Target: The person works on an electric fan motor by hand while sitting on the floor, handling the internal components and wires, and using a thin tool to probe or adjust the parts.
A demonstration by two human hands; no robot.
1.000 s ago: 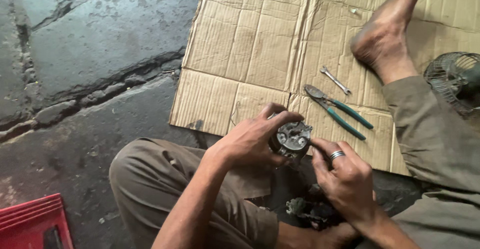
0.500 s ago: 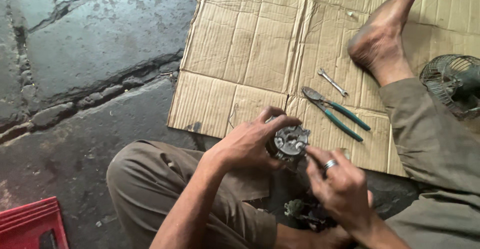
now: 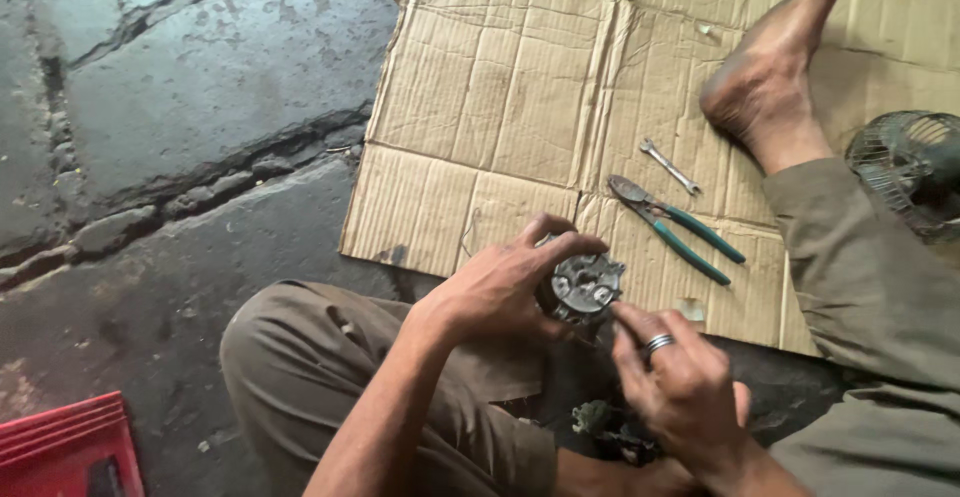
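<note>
Left hand (image 3: pixel 500 292) grips round grey metal part (image 3: pixel 585 285) at frame centre; right hand (image 3: pixel 680 387), ring on finger, pinches its lower edge. Flattened tan cardboard (image 3: pixel 500 87) upper centre, green-handled pliers (image 3: pixel 675 227) and small wrench (image 3: pixel 670 165) on it. Red crate (image 3: pixel 60 447) lower left.

Olive-khaki trousers (image 3: pixel 330 377), creased. Bare forearms and bare foot (image 3: pixel 775 77). Silver ring (image 3: pixel 657 342) on right hand (image 3: pixel 685 387).
</note>
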